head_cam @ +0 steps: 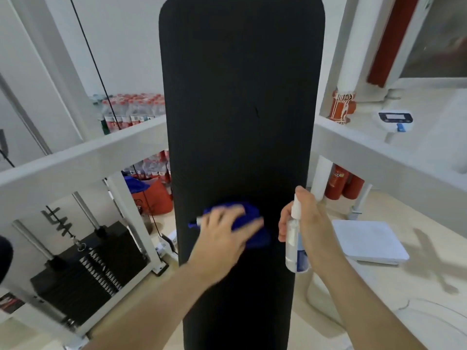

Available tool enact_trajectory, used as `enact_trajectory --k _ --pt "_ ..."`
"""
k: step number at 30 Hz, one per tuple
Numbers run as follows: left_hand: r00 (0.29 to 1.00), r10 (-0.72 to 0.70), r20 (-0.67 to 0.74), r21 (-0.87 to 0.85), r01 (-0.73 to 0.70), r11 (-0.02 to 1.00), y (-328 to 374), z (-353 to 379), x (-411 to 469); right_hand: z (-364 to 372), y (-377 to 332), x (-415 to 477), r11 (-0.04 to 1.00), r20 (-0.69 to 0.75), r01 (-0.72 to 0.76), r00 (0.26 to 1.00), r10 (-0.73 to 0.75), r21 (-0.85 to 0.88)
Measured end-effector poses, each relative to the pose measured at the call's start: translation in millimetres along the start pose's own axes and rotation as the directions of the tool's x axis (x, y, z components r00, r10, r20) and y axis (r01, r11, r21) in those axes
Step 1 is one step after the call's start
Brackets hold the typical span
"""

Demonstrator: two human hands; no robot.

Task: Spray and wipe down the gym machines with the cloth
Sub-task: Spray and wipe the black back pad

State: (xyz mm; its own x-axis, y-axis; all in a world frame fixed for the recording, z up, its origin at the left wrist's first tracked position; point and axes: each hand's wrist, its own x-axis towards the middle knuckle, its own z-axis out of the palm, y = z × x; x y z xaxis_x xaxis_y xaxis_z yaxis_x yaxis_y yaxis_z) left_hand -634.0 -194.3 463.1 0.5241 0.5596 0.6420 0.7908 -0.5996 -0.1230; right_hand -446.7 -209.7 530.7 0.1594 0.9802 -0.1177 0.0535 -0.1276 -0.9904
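A long black pad (240,97) runs straight away from the person, its long axis going up the middle of the view to a rounded far end. The surface is matte and finely grained, like vinyl over foam. On its near third lies the blue cloth (252,218), a soft bunched rag. The left hand (225,233) rests flat on top of it, fingers spread and pressing it onto the pad. The hand is smeared by motion blur, so the direction of the stroke cannot be read with certainty. Most of the pad's length lies beyond the fingertips, so the wipe would probably need to travel along that axis, away from the body. The left hand is the one placed for it. The right hand (310,223) is just beside the cloth, at the pad's right edge. Its fingers are curled round a slim, clear plastic spray bottle (293,251) with a white nozzle and a blue label, held upright with one digit over the top. To the left stand the machine's white steel frame (75,157) and a black weight stack (83,269) with chrome guide rods. Shrink-wrapped water bottles (131,109) are stacked behind.
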Motion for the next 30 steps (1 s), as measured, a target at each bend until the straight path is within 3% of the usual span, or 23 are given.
enact_trajectory --k 3,5,11,18,20,23,30 --pt "0.953 -0.23 -0.198 -0.135 0.205 0.969 -16.1 -33.6 92.2 -6.7 16.4 -0.5 0.999 -0.028 0.0 1.0 0.001 0.05" --pt "0.94 -0.253 -0.229 -0.062 0.245 0.968 -15.2 -39.3 127.7 -11.6 29.9 1.9 0.995 -0.051 0.027 0.998 -0.022 0.101" --pt "0.975 -0.057 -0.216 0.095 0.079 0.992 31.2 40.6 52.0 -23.3 79.1 1.2 0.972 -0.073 0.155 0.987 -0.144 0.176" --pt "0.988 0.103 -0.115 0.121 -0.089 0.989 68.1 110.9 -99.6 -22.8 158.8 -7.5 0.988 0.031 0.15 0.988 -0.15 0.028" --pt "0.976 -0.004 -0.218 0.079 0.022 0.997 50.8 98.1 -79.5 -20.9 163.7 -7.3 0.98 0.027 0.195 0.98 -0.196 0.026" --pt "0.863 -0.344 -0.37 -0.121 0.323 0.939 25.9 66.3 -33.8 -18.4 166.5 -8.0 0.963 0.021 0.268 0.963 -0.269 0.03" --pt "0.804 -0.401 -0.439 -0.044 0.426 0.904 26.7 86.5 -71.1 -15.9 188.2 -6.9 0.941 -0.051 0.327 0.945 -0.324 0.087"
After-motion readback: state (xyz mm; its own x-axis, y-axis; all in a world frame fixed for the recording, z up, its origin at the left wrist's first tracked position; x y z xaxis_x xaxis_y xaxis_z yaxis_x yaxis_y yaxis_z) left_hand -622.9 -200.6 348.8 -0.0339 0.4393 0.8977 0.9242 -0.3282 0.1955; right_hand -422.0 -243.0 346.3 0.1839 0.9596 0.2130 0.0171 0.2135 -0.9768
